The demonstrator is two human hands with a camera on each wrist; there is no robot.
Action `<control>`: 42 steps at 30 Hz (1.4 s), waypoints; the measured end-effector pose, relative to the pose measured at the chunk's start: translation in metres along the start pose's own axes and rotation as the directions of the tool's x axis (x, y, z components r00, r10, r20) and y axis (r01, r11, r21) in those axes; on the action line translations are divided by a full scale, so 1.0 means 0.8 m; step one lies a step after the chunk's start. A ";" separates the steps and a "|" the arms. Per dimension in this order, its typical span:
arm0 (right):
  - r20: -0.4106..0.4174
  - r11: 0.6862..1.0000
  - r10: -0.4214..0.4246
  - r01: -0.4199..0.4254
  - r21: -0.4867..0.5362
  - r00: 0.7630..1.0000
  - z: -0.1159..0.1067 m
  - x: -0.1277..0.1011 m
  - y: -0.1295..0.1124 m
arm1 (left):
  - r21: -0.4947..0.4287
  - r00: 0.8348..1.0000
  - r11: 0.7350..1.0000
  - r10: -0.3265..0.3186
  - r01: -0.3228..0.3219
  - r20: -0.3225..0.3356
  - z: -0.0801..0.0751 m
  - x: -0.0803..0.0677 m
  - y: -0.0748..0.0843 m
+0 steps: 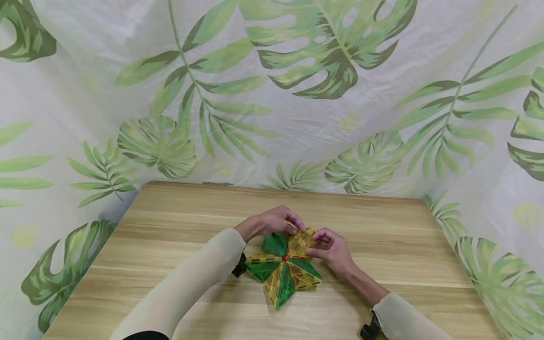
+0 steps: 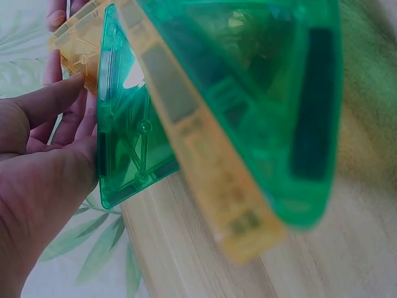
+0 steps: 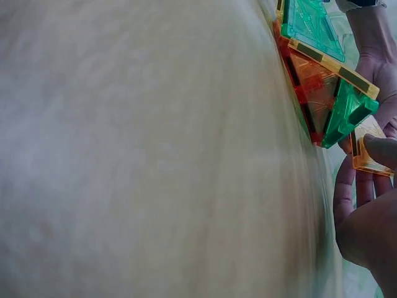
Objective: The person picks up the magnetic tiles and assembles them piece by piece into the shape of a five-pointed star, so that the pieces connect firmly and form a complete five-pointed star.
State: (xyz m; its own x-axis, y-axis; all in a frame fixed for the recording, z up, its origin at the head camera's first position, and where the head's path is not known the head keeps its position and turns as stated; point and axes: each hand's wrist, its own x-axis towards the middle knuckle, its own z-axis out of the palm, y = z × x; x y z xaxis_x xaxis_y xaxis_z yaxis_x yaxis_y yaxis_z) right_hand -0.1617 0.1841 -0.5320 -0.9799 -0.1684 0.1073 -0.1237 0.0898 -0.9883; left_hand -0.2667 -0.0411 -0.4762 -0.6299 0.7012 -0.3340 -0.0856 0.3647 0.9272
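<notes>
On the wooden tabletop [image 1: 178, 222] lies one star-shaped cluster of translucent green and yellow triangular tiles [image 1: 282, 271]. Two hands work its far edge: left hand [image 1: 272, 220] and right hand [image 1: 333, 250], fingers curled, pinch a yellow tile [image 1: 301, 242].

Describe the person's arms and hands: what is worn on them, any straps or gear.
Both hands are bare, with no gloves, rings or watch to be seen. The left arm and right arm each wear a long, close-fitting beige sleeve that ends at the wrist. A small black mount sits at the left wrist and another at the right wrist. A dark edge shows at the left sleeve's upper end.
</notes>
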 end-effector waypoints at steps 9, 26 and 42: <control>-0.016 0.996 0.075 -0.075 -0.041 0.997 0.002 0.000 0.003 | 0.061 1.000 0.998 -0.003 0.002 0.020 0.001 -0.002 0.001; 0.068 0.987 0.147 -0.142 -0.075 0.987 -0.003 -0.003 0.003 | 0.187 0.991 0.982 0.004 -0.029 0.134 0.006 -0.003 0.010; 0.137 0.973 0.163 -0.135 -0.189 0.977 -0.037 -0.011 -0.012 | 0.283 0.959 0.923 0.281 -0.262 -0.029 -0.002 -0.026 0.000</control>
State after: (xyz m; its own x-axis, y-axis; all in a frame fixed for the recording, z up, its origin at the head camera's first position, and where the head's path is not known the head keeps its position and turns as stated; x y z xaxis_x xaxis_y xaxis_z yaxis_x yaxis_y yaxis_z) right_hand -0.1566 0.2141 -0.5202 -0.9560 -0.2848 -0.0708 -0.0173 0.2954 -0.9552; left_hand -0.2544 -0.0567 -0.4690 -0.6509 0.7572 -0.0547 0.3043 0.3262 0.8950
